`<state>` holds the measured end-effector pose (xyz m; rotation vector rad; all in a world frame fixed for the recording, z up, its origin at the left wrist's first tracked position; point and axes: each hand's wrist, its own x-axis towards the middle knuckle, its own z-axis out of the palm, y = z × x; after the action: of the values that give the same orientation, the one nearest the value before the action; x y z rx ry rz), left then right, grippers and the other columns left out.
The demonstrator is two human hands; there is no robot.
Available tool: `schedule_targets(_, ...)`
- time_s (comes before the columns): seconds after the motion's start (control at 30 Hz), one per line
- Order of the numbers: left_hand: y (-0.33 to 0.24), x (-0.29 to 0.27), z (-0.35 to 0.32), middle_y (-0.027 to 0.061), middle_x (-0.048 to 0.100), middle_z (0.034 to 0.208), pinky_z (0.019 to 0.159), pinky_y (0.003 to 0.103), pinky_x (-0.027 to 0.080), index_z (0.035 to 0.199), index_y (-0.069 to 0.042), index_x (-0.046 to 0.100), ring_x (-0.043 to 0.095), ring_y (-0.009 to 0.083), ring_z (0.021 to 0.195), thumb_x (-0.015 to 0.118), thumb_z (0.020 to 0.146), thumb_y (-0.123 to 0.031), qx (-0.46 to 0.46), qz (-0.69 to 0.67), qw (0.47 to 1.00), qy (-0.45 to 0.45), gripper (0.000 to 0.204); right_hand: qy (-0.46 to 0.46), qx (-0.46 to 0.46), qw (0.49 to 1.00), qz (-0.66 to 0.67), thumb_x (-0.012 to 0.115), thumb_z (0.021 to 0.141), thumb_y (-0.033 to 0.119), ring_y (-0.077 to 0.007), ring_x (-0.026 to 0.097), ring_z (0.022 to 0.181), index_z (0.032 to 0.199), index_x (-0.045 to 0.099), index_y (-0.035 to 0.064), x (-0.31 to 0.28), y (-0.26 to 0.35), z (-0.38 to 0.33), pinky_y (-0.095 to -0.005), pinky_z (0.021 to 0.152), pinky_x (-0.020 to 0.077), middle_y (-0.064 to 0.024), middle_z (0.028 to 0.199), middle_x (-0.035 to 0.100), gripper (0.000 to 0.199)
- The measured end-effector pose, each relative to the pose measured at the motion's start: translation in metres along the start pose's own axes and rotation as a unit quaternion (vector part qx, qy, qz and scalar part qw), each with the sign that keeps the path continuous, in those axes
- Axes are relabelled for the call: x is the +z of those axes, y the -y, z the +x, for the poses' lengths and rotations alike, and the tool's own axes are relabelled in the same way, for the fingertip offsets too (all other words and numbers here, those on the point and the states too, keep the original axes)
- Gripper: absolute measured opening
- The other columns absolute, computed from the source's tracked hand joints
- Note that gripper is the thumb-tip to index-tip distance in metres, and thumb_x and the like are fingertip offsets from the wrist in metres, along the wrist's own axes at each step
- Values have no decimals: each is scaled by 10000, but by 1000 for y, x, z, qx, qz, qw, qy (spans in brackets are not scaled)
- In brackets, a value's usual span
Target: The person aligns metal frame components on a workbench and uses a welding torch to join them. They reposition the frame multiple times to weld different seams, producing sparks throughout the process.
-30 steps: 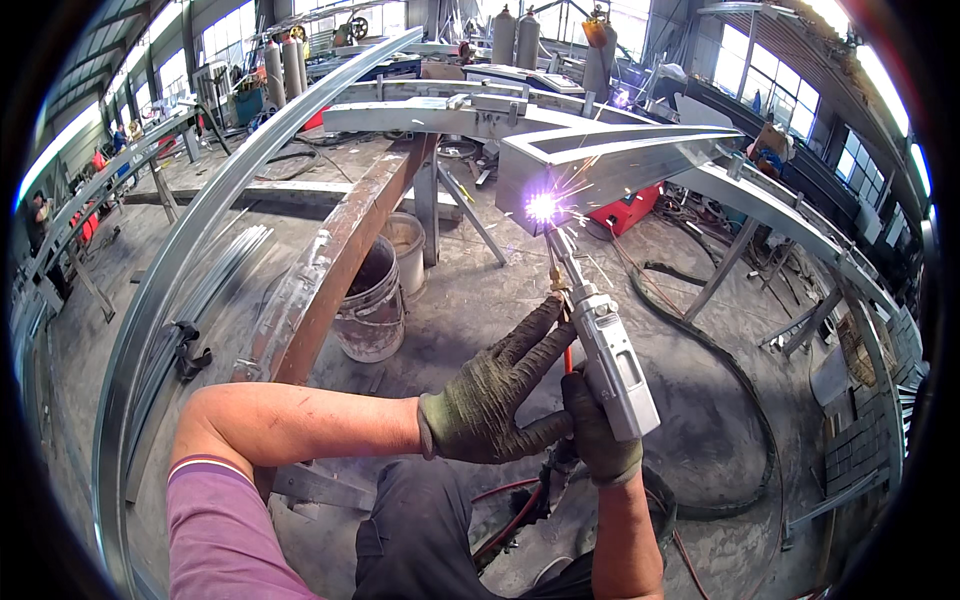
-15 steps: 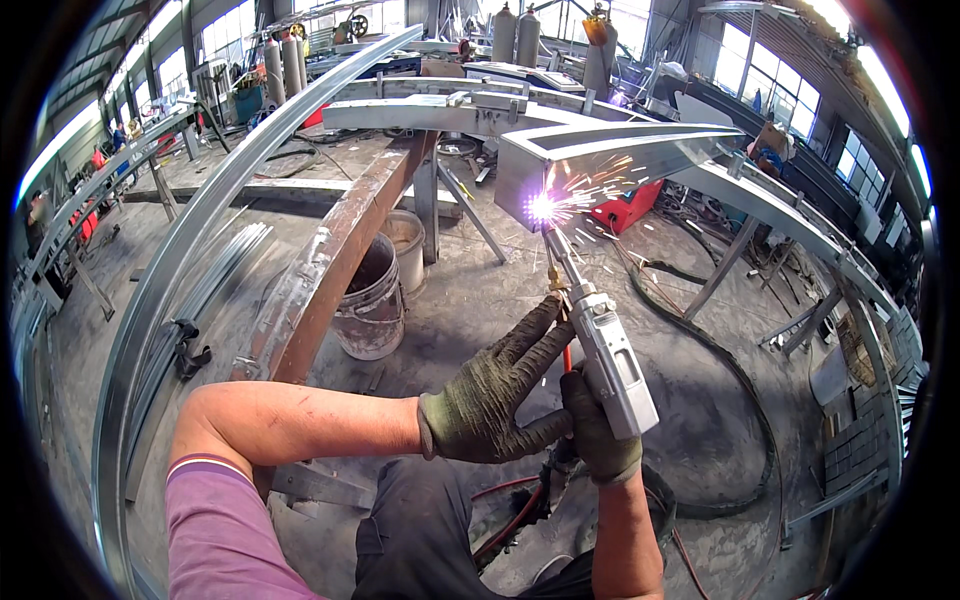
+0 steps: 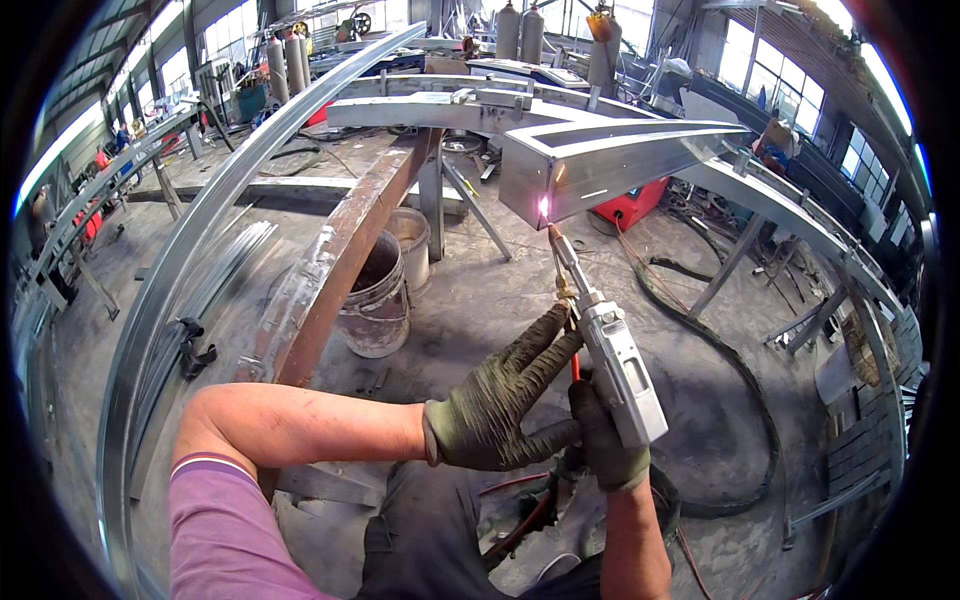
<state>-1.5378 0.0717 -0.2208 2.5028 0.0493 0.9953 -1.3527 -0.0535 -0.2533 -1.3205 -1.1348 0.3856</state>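
Observation:
A grey handheld welding gun [image 3: 622, 365] slants up and away, its copper-coloured nozzle just below the lower corner of a shiny metal box-section frame [image 3: 590, 180]. At that corner a small pinkish-white glow [image 3: 544, 205] shows, with a few faint streaks beside it. My right hand [image 3: 608, 440], in a dark green glove, is wrapped round the gun's lower part. My left hand [image 3: 495, 405], gloved alike, has its fingers stretched out. Its fingertips reach the brass fitting [image 3: 567, 290] beside the gun, and its thumb points toward my right hand.
Long curved metal beams [image 3: 165, 290] arch at left and ahead. A rusty brown beam [image 3: 335, 260] runs beside two dirty buckets [image 3: 378, 315]. A red machine [image 3: 632, 203] stands behind the frame. A thick dark hose [image 3: 745, 360] loops over the floor at right. Gas cylinders [image 3: 507, 35] stand far back.
The bright spray of sparks has shrunk to a small glow. The gun's nozzle sits slightly lower and further right in view. My grip looks the same.

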Motion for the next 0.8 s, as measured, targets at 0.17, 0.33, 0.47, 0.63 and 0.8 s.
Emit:
schedule_targets(0.17, -3, 3, -7, 393, 232, 1820, 1384, 539, 289, 1781, 71, 242, 260, 526, 1710, 825, 1022, -360, -2, -2, 1000, 24, 1049, 0, -60, 998, -21, 855, 996, 79, -134, 660, 677, 1085, 797, 12, -7, 5, -8, -347, 638, 554, -52, 801, 742, 125)
schedule_targets(0.33, 0, 2, -4, 361, 273, 1822, 1385, 531, 288, 1771, 66, 269, 269, 490, 1719, 837, 1019, -322, -13, -35, 999, 31, 1020, -44, -98, 992, -60, 863, 979, 58, -152, 668, 666, 1061, 797, 11, -17, 6, -12, -355, 640, 558, -55, 793, 743, 116)
schedule_targets(0.47, 2, -6, 0, 337, 284, 1828, 1366, 516, 325, 1782, 56, 246, 293, 460, 1717, 817, 1051, -356, -12, -50, 998, 21, 1014, -66, -73, 994, -57, 842, 1000, 47, -132, 646, 721, 1040, 783, -3, -25, 25, 3, -350, 644, 540, -33, 814, 713, 87)
schedule_targets(0.63, 6, -11, 3, 287, 304, 1840, 1337, 471, 375, 1799, 41, 213, 326, 393, 1712, 750, 1118, -374, -76, -131, 988, 8, 961, -136, -93, 986, -27, 822, 1080, 116, -108, 658, 802, 1256, 764, 36, -16, 47, 30, -323, 673, 560, 37, 1012, 721, 202)
schedule_targets(0.8, 2, -6, 12, 233, 370, 1808, 1302, 441, 412, 1816, 30, 125, 416, 303, 1649, 697, 1163, -306, -177, -326, 929, -12, 931, -77, -98, 992, -11, 780, 1089, 94, -82, 657, 823, 1380, 700, 23, 5, 14, 14, -264, 691, 558, 1, 1039, 713, 310)
